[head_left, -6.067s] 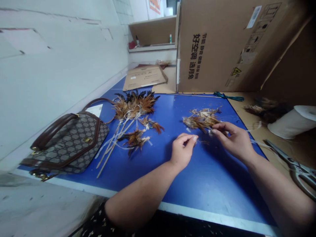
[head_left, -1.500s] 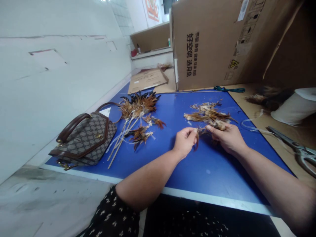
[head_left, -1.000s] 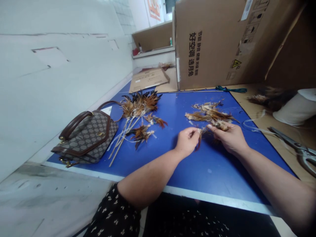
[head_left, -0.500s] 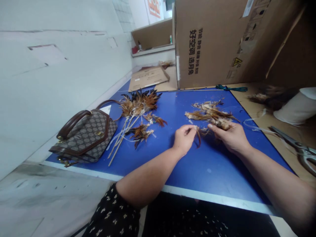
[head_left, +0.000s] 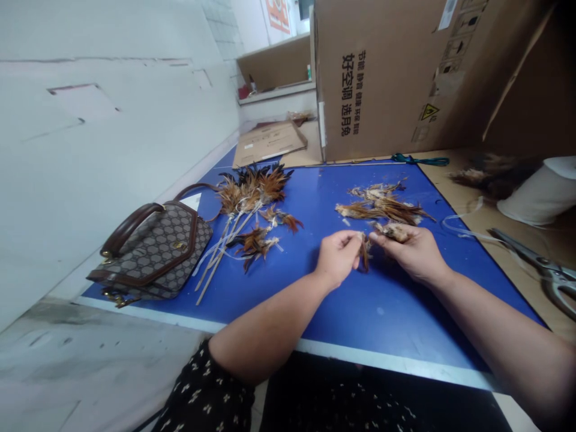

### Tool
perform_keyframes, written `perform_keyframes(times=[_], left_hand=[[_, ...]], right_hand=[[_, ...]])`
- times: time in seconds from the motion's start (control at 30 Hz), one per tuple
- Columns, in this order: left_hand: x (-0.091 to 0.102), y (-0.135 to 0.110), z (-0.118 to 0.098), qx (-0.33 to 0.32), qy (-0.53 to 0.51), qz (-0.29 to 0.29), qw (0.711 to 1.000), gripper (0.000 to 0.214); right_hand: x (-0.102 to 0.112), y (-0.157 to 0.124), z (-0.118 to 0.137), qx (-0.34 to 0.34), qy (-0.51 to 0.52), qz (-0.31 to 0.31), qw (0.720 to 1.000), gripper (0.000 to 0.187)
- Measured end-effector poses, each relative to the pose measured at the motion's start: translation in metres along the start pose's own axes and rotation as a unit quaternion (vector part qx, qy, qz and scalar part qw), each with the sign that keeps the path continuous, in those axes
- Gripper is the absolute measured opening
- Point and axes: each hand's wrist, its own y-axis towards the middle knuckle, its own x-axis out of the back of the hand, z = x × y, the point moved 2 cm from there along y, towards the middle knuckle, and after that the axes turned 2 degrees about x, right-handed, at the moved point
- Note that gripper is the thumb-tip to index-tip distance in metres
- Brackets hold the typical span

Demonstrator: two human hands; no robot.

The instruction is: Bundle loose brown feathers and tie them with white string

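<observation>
My left hand (head_left: 338, 257) pinches a few brown feathers (head_left: 365, 255), which hang down from the fingertips above the blue table top. Close by on the right, my right hand (head_left: 416, 249) is closed around a bunch of pale brown feathers (head_left: 391, 230); its thumb points toward the left hand. Just behind the hands lies a loose pile of brown feathers (head_left: 382, 204). Left of the hands are feathered sticks (head_left: 252, 189) with white stems, and beside them a small cluster of dark and orange feathers (head_left: 255, 245).
A patterned handbag (head_left: 157, 246) stands at the left of the blue table (head_left: 288, 312). Large cardboard boxes (head_left: 387, 78) rise behind. On the right are scissors (head_left: 540, 264), a white spool (head_left: 540, 192) and a pale strip (head_left: 461, 219). A green cord (head_left: 420, 161) lies at the back edge.
My right hand has shifted slightly left, nearer my left hand. The feathers in my left fingertips now hang as a thicker tuft. The view has moved slightly.
</observation>
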Motion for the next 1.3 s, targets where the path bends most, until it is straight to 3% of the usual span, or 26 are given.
perform_keyframes(times=[0.2,0.47,0.67,0.8,1.03,1.17,1.3], left_hand=[[-0.008,-0.005,0.005,0.08,-0.095,0.077,0.989,0.034],[-0.005,-0.006,0.007,0.09,-0.117,0.124,0.981,0.04],[-0.002,-0.002,0.006,0.087,-0.101,0.106,0.985,0.041],[0.0,-0.001,0.003,0.083,-0.083,0.085,0.989,0.042],[0.0,-0.003,0.003,0.064,-0.034,0.09,0.993,0.045],[0.002,-0.002,0.0,0.051,-0.025,0.052,0.997,0.046],[0.004,0.001,-0.002,0.068,-0.073,0.013,0.995,0.05]], right_hand=[[-0.002,-0.001,-0.002,0.039,-0.01,0.034,0.999,0.033],[-0.003,-0.001,0.0,0.044,-0.01,0.039,0.998,0.026],[0.0,-0.003,-0.007,-0.002,0.072,0.039,0.997,0.024],[0.002,-0.004,-0.009,-0.03,0.092,0.062,0.993,0.036],[0.0,-0.003,-0.01,-0.001,0.059,0.097,0.993,0.031],[0.001,-0.003,-0.009,-0.006,0.053,0.095,0.994,0.038],[0.002,-0.003,0.003,0.069,-0.027,0.069,0.995,0.034]])
